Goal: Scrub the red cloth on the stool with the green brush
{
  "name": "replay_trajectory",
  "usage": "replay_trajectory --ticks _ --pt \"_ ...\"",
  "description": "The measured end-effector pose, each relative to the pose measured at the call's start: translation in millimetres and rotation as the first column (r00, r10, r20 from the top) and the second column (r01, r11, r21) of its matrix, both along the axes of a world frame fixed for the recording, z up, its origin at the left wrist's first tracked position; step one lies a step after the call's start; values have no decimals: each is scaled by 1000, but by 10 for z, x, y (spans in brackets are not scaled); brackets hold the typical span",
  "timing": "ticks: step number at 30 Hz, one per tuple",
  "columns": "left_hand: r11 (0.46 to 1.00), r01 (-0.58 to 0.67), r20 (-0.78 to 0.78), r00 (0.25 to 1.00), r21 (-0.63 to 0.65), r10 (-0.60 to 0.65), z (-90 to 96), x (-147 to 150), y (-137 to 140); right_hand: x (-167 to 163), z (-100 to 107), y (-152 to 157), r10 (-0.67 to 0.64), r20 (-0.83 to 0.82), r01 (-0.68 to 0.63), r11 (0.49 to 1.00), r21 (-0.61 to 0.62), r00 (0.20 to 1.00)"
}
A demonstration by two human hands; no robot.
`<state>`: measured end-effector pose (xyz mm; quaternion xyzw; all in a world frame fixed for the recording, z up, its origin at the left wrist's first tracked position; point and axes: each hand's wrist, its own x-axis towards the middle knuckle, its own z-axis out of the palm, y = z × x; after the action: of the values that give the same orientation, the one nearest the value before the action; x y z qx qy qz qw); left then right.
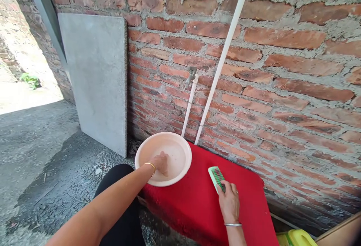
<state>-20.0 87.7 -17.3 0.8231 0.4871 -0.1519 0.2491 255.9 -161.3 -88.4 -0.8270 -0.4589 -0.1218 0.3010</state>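
Observation:
My left hand (160, 163), with a gold bangle at the wrist, is dipped into the water of a pale pink basin (141, 152). Its fingers look apart and partly under water; nothing is visible in them. On the right, my right hand (229, 199) grips one end of a light green scrub brush (213, 173) whose bristles show green and reddish. The brush is over the red cloth (248, 216), which also lies under part of the basin. A silver bangle circles the right wrist.
A brick wall (254, 77) rises behind, with a tap (191, 75) and white pipes (222, 62). A grey slab (96, 77) leans on it at left. The concrete floor (42, 156) is partly wet. A yellow container (300, 237) stands at lower right.

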Motion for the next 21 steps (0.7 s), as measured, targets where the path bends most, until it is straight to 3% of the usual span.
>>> replay_trajectory --ticks 3,5,12,18,21 --pt "1000 -6 7 1000 4 6 -39 -20 1 -418 -19 386 198 -1 -198 980 -28 980" --pt "1000 11 -3 1000 19 -11 -54 -32 3 -549 -12 581 237 6 -237 971 -44 971" --pt "999 53 -65 996 -3 -53 -25 -18 24 -248 42 809 61 3 -61 997 -50 998" --pt "996 66 -55 996 51 -63 -35 -53 -6 -551 40 1014 187 32 -182 978 -105 982" --pt "996 69 -67 996 58 -65 -66 -74 3 -433 59 1080 137 27 -132 982 -137 990"
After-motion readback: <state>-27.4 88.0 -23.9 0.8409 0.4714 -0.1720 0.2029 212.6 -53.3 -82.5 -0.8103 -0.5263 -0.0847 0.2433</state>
